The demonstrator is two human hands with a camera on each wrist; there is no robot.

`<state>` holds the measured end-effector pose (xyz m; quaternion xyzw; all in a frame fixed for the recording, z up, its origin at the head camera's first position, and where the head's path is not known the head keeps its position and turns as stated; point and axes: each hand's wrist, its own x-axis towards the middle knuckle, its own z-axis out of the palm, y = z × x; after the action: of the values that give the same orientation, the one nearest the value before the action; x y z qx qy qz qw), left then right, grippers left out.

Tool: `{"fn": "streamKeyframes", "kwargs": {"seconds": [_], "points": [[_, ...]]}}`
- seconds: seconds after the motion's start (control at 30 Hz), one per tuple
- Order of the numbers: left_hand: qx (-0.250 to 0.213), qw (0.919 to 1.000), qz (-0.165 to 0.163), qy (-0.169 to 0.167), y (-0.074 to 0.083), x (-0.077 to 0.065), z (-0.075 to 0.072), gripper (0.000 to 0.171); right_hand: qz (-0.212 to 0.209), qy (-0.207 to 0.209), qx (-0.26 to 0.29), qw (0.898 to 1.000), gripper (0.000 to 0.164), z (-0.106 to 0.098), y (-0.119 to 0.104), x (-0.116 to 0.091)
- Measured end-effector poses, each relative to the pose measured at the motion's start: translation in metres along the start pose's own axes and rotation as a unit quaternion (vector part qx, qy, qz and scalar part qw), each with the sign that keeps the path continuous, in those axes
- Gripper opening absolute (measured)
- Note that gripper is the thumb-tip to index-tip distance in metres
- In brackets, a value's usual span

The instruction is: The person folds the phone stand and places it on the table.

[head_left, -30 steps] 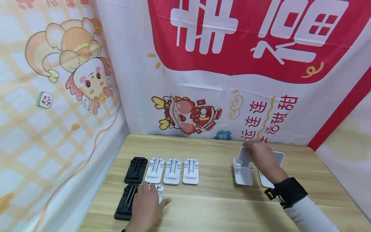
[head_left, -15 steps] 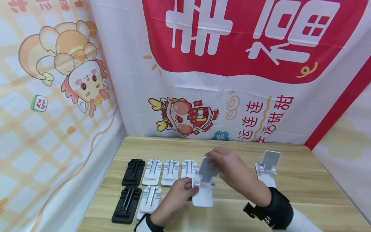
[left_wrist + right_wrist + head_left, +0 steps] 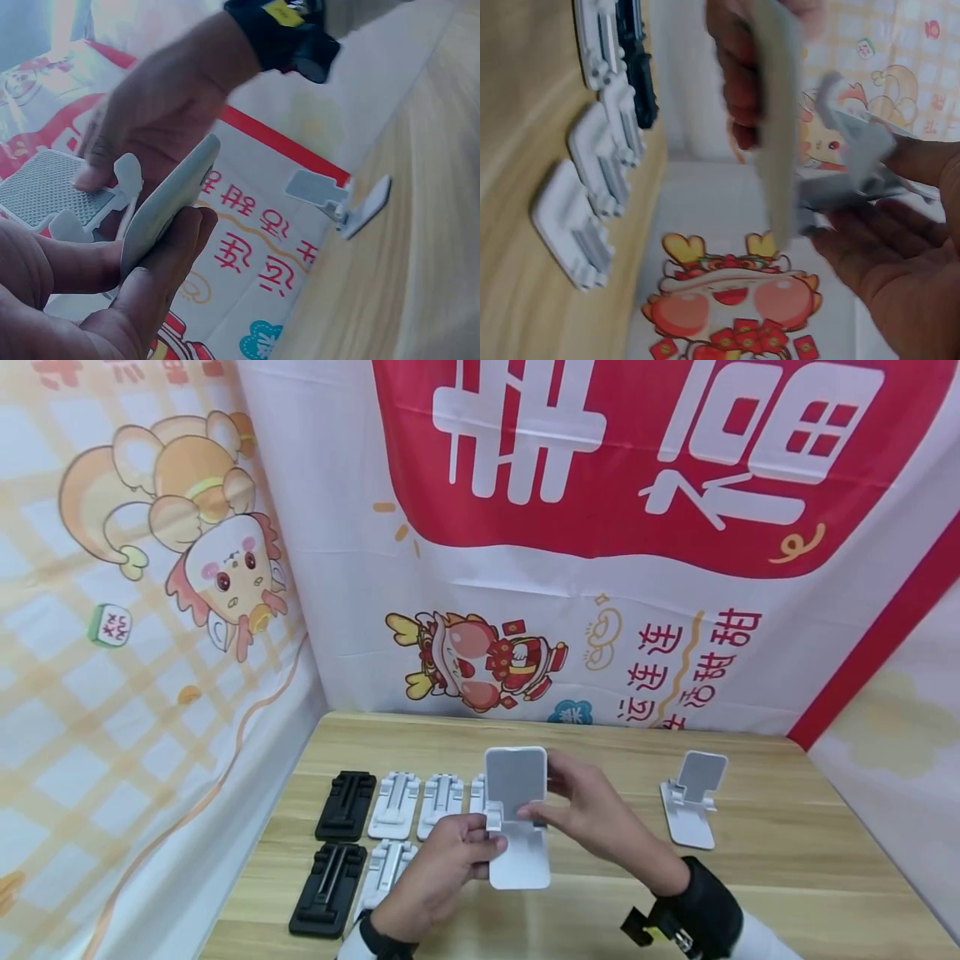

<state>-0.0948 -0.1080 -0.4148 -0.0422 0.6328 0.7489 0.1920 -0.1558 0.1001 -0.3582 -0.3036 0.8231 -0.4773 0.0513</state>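
Observation:
A white phone stand (image 3: 521, 865) is held up in front of me, unfolded, its grey-padded upper plate (image 3: 516, 775) raised. My left hand (image 3: 444, 863) grips the edge of its base, thumb on the face and fingers underneath. My right hand (image 3: 598, 808) pinches the upper plate from the right, with the thumb on the front near the hinge. In the left wrist view that thumb touches the textured grey pad (image 3: 45, 191). Seen from the right wrist, the base (image 3: 776, 120) stands edge-on between the hands. The right hand's fingers are partly hidden behind the plate.
Folded white stands (image 3: 393, 806) lie in a row on the wooden table (image 3: 622, 910), one partly hidden behind the held stand. Folded black stands (image 3: 327, 890) lie at the left. Another unfolded white stand (image 3: 688, 820) is at the right. Printed cloth (image 3: 345, 610) hangs behind.
The right hand has lifted the stand from the right side to the middle. The left hand has left the folded stands and taken its base. The stand has since turned to face me.

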Motion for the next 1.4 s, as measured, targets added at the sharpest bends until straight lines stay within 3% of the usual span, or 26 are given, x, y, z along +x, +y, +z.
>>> {"fn": "streamKeyframes", "kwargs": {"seconds": [0.17, 0.43, 0.67, 0.77, 0.93, 1.07, 1.23, 1.4], "points": [[0.013, 0.9998, -0.009, 0.009, 0.009, -0.004, -0.001, 0.043, -0.017, 0.006, 0.009, 1.000, 0.053, 0.006, 0.004, -0.002], [0.022, 0.9996, -0.002, -0.017, 0.008, -0.008, -0.001, 0.040, -0.070, 0.084, -0.067, 0.992, 0.037, 0.015, 0.000, 0.000], [0.043, 0.9991, -0.005, -0.001, 0.003, -0.005, -0.006, 0.038, -0.080, 0.075, -0.107, 0.988, 0.042, 0.017, -0.002, 0.004], [0.054, 0.9985, 0.001, 0.006, 0.000, -0.003, -0.010, 0.040, -0.124, 0.102, -0.137, 0.978, 0.046, 0.016, -0.006, 0.005], [0.072, 0.9971, -0.001, 0.026, -0.004, -0.001, -0.016, 0.039, -0.191, 0.136, -0.184, 0.954, 0.037, 0.014, -0.016, 0.005], [0.074, 0.9967, 0.002, 0.035, -0.004, 0.001, -0.019, 0.039, -0.204, 0.136, -0.216, 0.945, 0.036, 0.016, -0.021, 0.003], [0.055, 0.9976, 0.000, 0.042, 0.003, 0.000, -0.023, 0.039, -0.261, 0.113, -0.234, 0.930, 0.033, 0.030, -0.022, -0.006], [0.046, 0.9964, 0.010, 0.070, 0.016, -0.001, -0.029, 0.037, -0.311, 0.082, -0.299, 0.898, 0.026, 0.052, -0.018, -0.015]]}}
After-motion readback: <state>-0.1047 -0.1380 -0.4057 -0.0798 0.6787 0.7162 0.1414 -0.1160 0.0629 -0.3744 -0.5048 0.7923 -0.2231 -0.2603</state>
